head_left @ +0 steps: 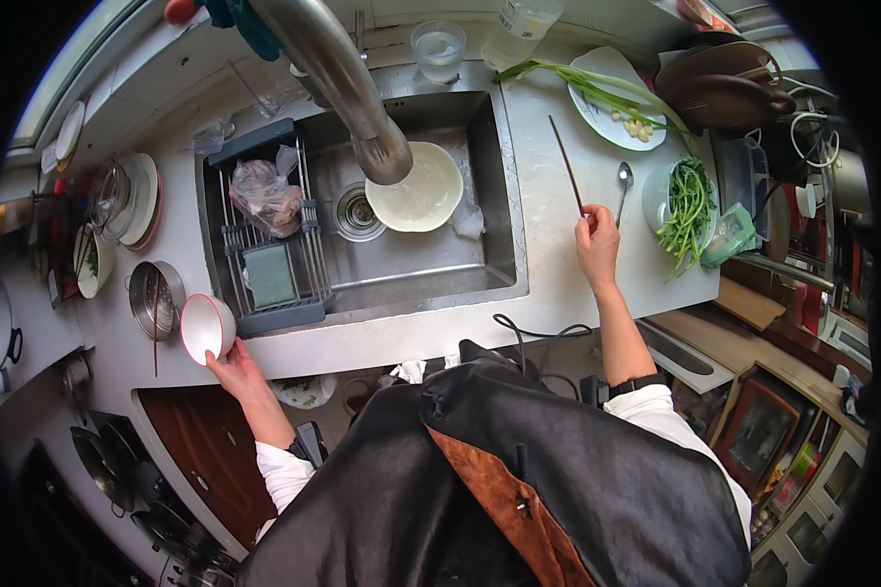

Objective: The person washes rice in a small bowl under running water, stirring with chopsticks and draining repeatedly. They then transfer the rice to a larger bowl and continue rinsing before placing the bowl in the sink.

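My left hand [238,370] grips a white bowl with a red rim [207,329], tilted over the counter left of the sink. Beside that bowl, a metal strainer [145,293] has a brown chopstick [156,345] lying across it. On the counter right of the sink, my right hand [597,238] pinches the near end of a dark chopstick [565,161], which points away from me. A metal spoon [625,174] lies close to that hand. In the steel sink [411,264] stands a pale bowl [433,183] holding clear liquid, partly hidden by the faucet [382,150].
A grey drying rack [286,315] in the sink carries a plastic bag of food [264,198] and a green sponge [269,275]. To the right are a plate with garlic cloves [613,136], scallions [595,84] and a bowl of leafy greens [653,194]. A glass [438,50] stands behind the sink.
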The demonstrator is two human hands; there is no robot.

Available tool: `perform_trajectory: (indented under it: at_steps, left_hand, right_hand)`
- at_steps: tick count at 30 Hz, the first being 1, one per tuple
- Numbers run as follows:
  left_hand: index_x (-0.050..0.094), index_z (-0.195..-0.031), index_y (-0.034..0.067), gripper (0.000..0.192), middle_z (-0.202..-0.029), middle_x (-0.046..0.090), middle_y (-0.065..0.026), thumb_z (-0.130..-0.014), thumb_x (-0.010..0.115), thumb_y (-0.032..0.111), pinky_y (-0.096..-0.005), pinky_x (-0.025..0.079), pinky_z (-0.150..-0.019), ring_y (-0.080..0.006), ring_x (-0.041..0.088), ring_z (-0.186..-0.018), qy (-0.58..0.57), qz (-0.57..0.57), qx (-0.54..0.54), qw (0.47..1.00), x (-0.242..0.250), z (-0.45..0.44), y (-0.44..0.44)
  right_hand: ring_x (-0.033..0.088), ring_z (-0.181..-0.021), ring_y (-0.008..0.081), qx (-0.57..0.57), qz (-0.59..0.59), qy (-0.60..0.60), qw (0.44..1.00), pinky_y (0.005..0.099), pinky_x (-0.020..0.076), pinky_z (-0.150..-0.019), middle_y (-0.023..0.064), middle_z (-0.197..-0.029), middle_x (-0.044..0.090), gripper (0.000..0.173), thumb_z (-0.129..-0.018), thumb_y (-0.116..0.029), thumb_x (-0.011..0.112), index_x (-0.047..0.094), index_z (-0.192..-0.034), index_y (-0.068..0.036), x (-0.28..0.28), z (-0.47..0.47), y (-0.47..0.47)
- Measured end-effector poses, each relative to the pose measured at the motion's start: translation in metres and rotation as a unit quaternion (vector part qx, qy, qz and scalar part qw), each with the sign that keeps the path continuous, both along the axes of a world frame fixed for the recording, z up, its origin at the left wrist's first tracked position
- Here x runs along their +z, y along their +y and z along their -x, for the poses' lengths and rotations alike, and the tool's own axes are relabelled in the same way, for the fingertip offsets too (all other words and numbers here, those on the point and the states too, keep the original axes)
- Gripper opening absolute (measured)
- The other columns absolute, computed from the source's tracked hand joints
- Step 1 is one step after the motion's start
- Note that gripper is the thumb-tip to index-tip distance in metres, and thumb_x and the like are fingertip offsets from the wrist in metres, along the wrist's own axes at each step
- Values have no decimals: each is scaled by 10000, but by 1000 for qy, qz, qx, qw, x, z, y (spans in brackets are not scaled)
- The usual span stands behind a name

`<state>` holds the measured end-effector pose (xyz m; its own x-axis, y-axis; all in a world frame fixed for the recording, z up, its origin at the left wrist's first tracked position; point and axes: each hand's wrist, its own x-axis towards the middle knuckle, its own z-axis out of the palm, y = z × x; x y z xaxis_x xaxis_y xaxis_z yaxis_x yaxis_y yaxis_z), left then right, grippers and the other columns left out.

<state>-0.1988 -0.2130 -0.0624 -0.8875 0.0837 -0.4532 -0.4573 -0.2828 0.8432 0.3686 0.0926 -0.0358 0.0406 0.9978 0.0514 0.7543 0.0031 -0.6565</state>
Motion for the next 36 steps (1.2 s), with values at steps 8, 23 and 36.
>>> perform_trajectory:
  at_steps: [8, 23, 36]
  left_hand:
    - [364, -1432, -15, 653, -1377, 458, -182, -985, 592, 402, -391, 493, -1046, -288, 555, -1190, 20, 24, -4, 1000, -24, 12, -15]
    - [488, -1373, 55, 507, -1167, 595, -46, -955, 668, 279, -338, 479, -877, -150, 575, -1004, -138, 119, -498, 848, -34, -162, 190]
    - [420, -1414, 105, 555, -1292, 589, -142, -882, 507, -29, -498, 574, -843, -336, 643, -1114, -245, 71, -566, 784, -146, -183, 266]
  right_hand:
    - [680, -954, 396, 333, 176, -158, 913, 467, 557, -800, 233, -996, 700, 231, -847, -5, 562, 709, -1025, -8, -9, 131, 18]
    - [657, -976, 429, 291, 185, -169, 923, 470, 541, -848, 261, -943, 689, 391, -782, 65, 529, 755, -1070, -71, -57, 175, 42]
    - [657, -991, 408, 298, 232, -238, 895, 485, 537, -838, 249, -1001, 686, 341, -841, 9, 536, 747, -1088, -94, -54, 175, 42]
